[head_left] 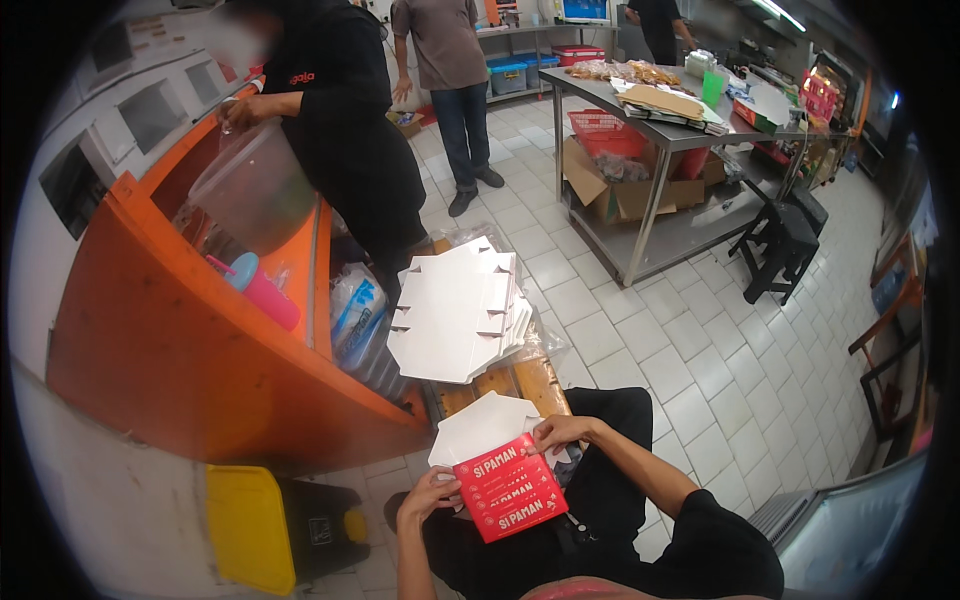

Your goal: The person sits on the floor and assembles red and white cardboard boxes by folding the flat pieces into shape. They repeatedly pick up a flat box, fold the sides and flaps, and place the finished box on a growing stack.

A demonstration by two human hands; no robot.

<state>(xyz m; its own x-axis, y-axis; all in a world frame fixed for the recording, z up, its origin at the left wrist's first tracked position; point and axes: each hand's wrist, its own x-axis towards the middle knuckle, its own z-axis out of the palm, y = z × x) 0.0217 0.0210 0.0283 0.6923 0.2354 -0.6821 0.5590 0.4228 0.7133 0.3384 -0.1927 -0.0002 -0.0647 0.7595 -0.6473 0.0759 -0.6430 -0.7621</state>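
Over my lap lies a red cardboard carton [510, 490] with white printing, partly folded. My left hand [430, 497] grips its left edge, the fingers bent around the cardboard. At its upper right corner, my right hand [563, 432] pinches the edge between thumb and fingers. A white unfolded carton blank [480, 428] shows just beyond the red one, partly covered by it. Farther off, a stack of flat white carton blanks [455, 310] with notched edges rests on a wooden bench [540, 385].
An orange counter [200, 350] stands at left with a pink bottle [270, 300] and a clear tub [255, 190]; a person in black [350, 130] reaches over it. Below is a yellow-lidded bin [245, 530]. Beyond stand another person [440, 50], a steel table [640, 240] and black stools [775, 240].
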